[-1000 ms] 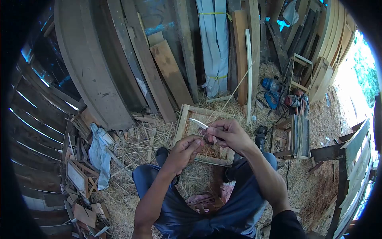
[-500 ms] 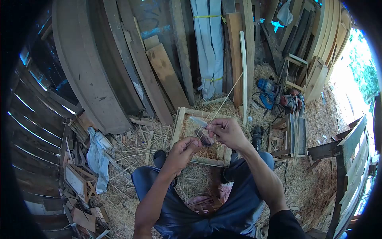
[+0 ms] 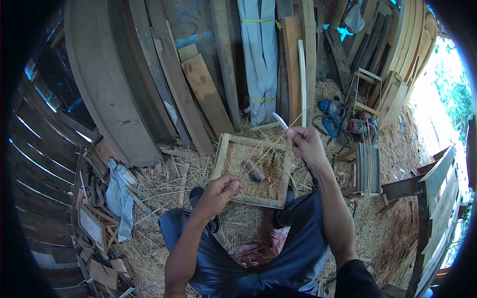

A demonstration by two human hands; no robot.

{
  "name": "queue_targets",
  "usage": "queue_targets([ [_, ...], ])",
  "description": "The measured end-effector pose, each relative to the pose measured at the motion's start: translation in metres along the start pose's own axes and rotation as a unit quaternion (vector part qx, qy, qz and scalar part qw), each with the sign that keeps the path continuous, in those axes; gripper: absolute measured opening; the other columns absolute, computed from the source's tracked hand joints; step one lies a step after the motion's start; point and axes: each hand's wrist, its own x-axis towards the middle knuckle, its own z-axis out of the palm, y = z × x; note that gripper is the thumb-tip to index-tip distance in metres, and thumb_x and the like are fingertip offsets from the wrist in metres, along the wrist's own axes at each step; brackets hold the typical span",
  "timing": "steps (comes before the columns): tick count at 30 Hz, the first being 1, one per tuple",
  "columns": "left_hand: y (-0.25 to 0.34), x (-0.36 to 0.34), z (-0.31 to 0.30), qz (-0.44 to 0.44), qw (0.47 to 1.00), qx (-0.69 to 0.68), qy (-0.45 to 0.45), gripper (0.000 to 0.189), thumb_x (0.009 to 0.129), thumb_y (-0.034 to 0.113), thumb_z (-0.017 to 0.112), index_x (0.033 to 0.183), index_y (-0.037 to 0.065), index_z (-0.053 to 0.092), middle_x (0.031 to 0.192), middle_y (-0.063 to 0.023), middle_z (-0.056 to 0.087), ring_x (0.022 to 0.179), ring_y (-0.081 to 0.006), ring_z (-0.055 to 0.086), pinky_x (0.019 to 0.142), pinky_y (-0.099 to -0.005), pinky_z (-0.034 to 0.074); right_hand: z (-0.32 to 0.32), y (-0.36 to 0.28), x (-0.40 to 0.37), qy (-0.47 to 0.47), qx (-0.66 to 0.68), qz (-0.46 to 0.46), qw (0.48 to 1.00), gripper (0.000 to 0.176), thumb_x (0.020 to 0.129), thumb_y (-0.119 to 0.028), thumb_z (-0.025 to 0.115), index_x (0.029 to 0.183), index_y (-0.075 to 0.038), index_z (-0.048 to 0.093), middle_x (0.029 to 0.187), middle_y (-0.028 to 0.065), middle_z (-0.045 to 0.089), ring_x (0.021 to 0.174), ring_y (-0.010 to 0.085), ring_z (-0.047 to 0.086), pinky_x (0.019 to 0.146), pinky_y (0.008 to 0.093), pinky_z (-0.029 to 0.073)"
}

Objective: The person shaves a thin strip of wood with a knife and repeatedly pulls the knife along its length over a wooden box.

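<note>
My right hand [image 3: 307,144] is closed round a knife, its pale curved blade [image 3: 280,120] pointing up and to the left. A thin straw-coloured strip [image 3: 301,116] shows just beyond these fingers. Lower and to the left, my left hand [image 3: 222,192] is closed with thumb and fingertips pinched; I cannot tell what is between them. Both hands are over a square wooden frame [image 3: 217,164] on the floor between my feet. Inside the frame lie a dark brown block [image 3: 254,172] and loose thin strips and shavings.
Boards [image 3: 208,92] and a grey wrapped bundle [image 3: 258,59] lean against the wall ahead. Blue power tools [image 3: 332,111] and a small wooden stand [image 3: 366,169] are on the right. Wood scraps [image 3: 104,273] and a pale cloth [image 3: 120,198] lie left. Shavings cover the floor.
My hands have moved apart: the right went up and right with the knife, the left slightly down and left. The dark block in the frame now shows fully.
</note>
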Motion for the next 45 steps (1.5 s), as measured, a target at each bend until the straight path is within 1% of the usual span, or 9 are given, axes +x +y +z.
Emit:
queue_targets([
  [5, 0.005, -0.006, -0.002, -0.021, 0.999, 0.032, -0.010, 0.020, 0.098, 0.019, 0.051, 0.101, 0.003, 0.060, 0.090, 0.0012, 0.059, 0.077, -0.0047, 0.050, 0.068, -0.0211, 0.042, -0.015, 0.003, 0.008, 0.022, 0.029, 0.007, 0.999, 0.025, 0.093, -0.021, 0.059, 0.081, 0.001, 0.061, 0.059, -0.0016, 0.051, 0.042, 0.0035, 0.036, 0.038, 0.0210, 0.026],
  [7, 0.005, -0.006, -0.003, -0.007, 1.000, 0.019, -0.008, 0.017, 0.098, 0.020, 0.051, 0.098, 0.005, 0.059, 0.068, 0.0062, 0.046, 0.053, -0.0014, 0.032, 0.048, -0.0184, 0.028, -0.022, 0.009, 0.011, 0.033, -0.010, -0.021, 0.999, 0.025, 0.093, -0.022, 0.060, 0.085, 0.002, 0.063, 0.062, -0.0014, 0.052, 0.043, 0.0036, 0.037, 0.038, 0.0208, 0.027],
  [15, -0.004, -0.016, -0.015, -0.031, 0.999, 0.020, -0.030, 0.016, 0.097, 0.019, 0.052, 0.095, 0.005, 0.060, 0.071, 0.0052, 0.048, 0.055, -0.0011, 0.035, 0.049, -0.0169, 0.029, -0.060, 0.015, 0.017, 0.031, 0.045, 0.002, 0.998, 0.023, 0.095, -0.019, 0.056, 0.088, 0.002, 0.064, 0.066, -0.0019, 0.054, 0.043, 0.0033, 0.036, 0.039, 0.0199, 0.027],
  [20, -0.016, -0.020, -0.039, -0.062, 0.995, 0.073, -0.004, 0.017, 0.097, 0.018, 0.050, 0.099, 0.004, 0.059, 0.080, 0.0032, 0.055, 0.066, -0.0029, 0.044, 0.058, -0.0188, 0.036, -0.095, 0.015, 0.023, 0.238, -0.024, -0.058, 0.969, 0.022, 0.097, -0.015, 0.051, 0.082, -0.004, 0.063, 0.066, -0.0022, 0.054, 0.049, 0.0047, 0.044, 0.042, 0.0207, 0.032],
  [24, -0.020, -0.005, -0.028, 0.070, 0.991, 0.032, 0.109, 0.017, 0.097, 0.016, 0.050, 0.093, 0.001, 0.058, 0.074, 0.0012, 0.056, 0.063, -0.0072, 0.049, 0.058, -0.0244, 0.041, -0.060, 0.033, 0.014, 0.151, -0.076, -0.046, 0.985, 0.015, 0.097, -0.016, 0.049, 0.093, -0.005, 0.058, 0.065, -0.0020, 0.052, 0.049, 0.0049, 0.045, 0.043, 0.0204, 0.037],
  [26, -0.017, 0.005, -0.020, 0.150, 0.960, 0.167, 0.169, 0.020, 0.097, 0.021, 0.053, 0.097, 0.003, 0.059, 0.072, 0.0015, 0.052, 0.062, -0.0054, 0.046, 0.056, -0.0228, 0.040, -0.011, 0.016, -0.007, 0.060, -0.007, -0.042, 0.997, 0.013, 0.097, -0.016, 0.050, 0.100, -0.006, 0.056, 0.063, -0.0015, 0.051, 0.048, 0.0052, 0.044, 0.042, 0.0203, 0.036],
  [31, 0.002, 0.014, 0.013, 0.160, 0.945, 0.209, 0.197, 0.019, 0.096, 0.017, 0.053, 0.097, -0.001, 0.059, 0.077, -0.0069, 0.062, 0.070, -0.0126, 0.059, 0.065, -0.0282, 0.047, 0.073, -0.002, -0.045, -0.101, -0.059, -0.002, 0.993, 0.018, 0.097, -0.017, 0.051, 0.107, -0.004, 0.057, 0.065, -0.0004, 0.054, 0.047, 0.0044, 0.043, 0.042, 0.0196, 0.033],
  [33, 0.003, 0.016, 0.021, 0.198, 0.932, 0.221, 0.208, 0.019, 0.095, 0.016, 0.053, 0.096, -0.002, 0.059, 0.081, -0.0098, 0.065, 0.073, -0.0146, 0.062, 0.067, -0.0291, 0.048, 0.081, 0.010, -0.042, -0.205, 0.062, 0.022, 0.977, 0.023, 0.097, -0.020, 0.052, 0.110, -0.001, 0.056, 0.066, -0.0010, 0.055, 0.047, 0.0032, 0.042, 0.041, 0.0200, 0.032],
  [45, 0.001, 0.010, 0.028, 0.254, 0.922, 0.231, 0.178, 0.013, 0.093, 0.008, 0.053, 0.097, -0.002, 0.060, 0.074, -0.0132, 0.066, 0.062, -0.0171, 0.063, 0.057, -0.0315, 0.046, 0.055, 0.000, -0.034, -0.179, 0.087, 0.093, 0.976, 0.023, 0.096, -0.022, 0.056, 0.097, 0.000, 0.063, 0.066, -0.0009, 0.056, 0.046, 0.0022, 0.038, 0.041, 0.0198, 0.028],
])
